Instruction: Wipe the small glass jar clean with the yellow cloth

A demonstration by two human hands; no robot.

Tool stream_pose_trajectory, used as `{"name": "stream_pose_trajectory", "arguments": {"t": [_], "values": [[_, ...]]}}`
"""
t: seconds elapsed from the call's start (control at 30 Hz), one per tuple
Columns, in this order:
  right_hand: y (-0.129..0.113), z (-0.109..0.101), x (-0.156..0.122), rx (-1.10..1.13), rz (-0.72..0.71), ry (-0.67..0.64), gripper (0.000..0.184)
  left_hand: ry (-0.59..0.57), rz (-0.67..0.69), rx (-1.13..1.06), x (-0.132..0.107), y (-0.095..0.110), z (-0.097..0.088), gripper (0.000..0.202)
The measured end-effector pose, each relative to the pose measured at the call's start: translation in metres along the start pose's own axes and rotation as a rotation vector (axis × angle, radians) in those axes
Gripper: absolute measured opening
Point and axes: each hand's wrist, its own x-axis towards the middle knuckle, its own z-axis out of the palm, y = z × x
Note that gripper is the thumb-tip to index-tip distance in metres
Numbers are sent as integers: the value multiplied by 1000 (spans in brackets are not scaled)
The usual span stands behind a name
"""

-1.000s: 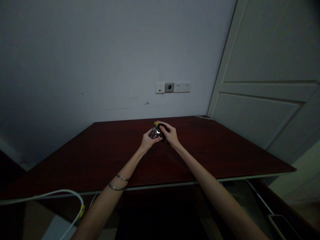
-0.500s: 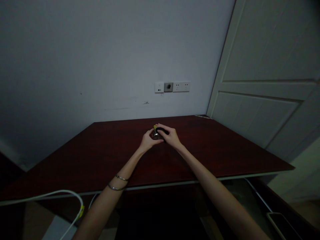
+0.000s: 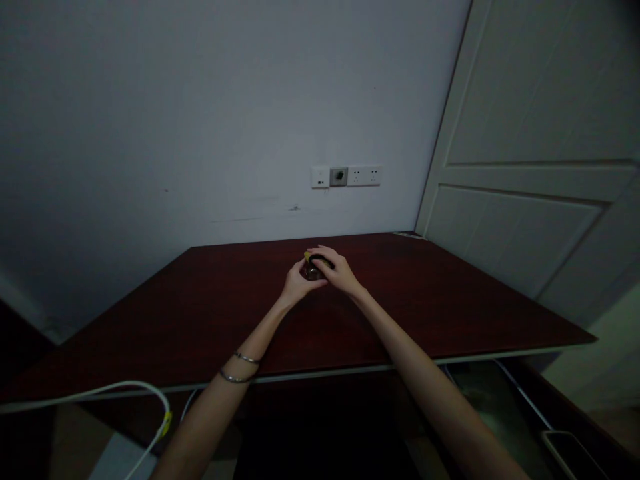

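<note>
Over the middle of the dark red table (image 3: 210,307), both my hands close round one small, shiny, see-through container (image 3: 313,273), which looks like a glass jar. My left hand (image 3: 296,283) wraps its lower left side, thumb and fingers curved about it. On top, my right hand (image 3: 341,270) grips a black-rimmed round lid (image 3: 323,257) between thumb and fingers. A bit of yellow (image 3: 307,255) shows at the lid's left edge. Fingers cover much of both parts, and dim light hides whether lid and container touch. Two bracelets circle my left forearm.
A white wall with sockets (image 3: 364,176) rises behind the table, and a pale panelled door (image 3: 520,220) stands at the right. One white cable (image 3: 145,385) loops over the near left edge. Below the right edge lies a phone-like device (image 3: 573,453) with a cable.
The black-rimmed lid has turned slightly in my right hand and now lies flatter and a little further left over the container. My left hand keeps its grip. The view has shifted slightly.
</note>
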Motion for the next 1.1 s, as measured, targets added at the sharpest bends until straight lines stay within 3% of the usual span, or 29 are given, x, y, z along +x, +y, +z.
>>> {"name": "stream_pose_trajectory", "arguments": {"t": [0.3,0.5,0.73,0.9,1.1], "values": [[15,5,-7,292,298,231,29,-23,-35,-33,-3,8,0,78],[14,3,-14,389,374,226,37,-52,-152,-264,-2,11,-1,64],[6,0,-24,448,326,37,64,-1,-292,-465,-2,9,-2,52],[12,10,-28,331,274,-25,88,8,-345,-492,-2,8,-3,50],[18,15,-30,175,239,27,84,-125,-458,-500,-1,-1,-6,55]]}}
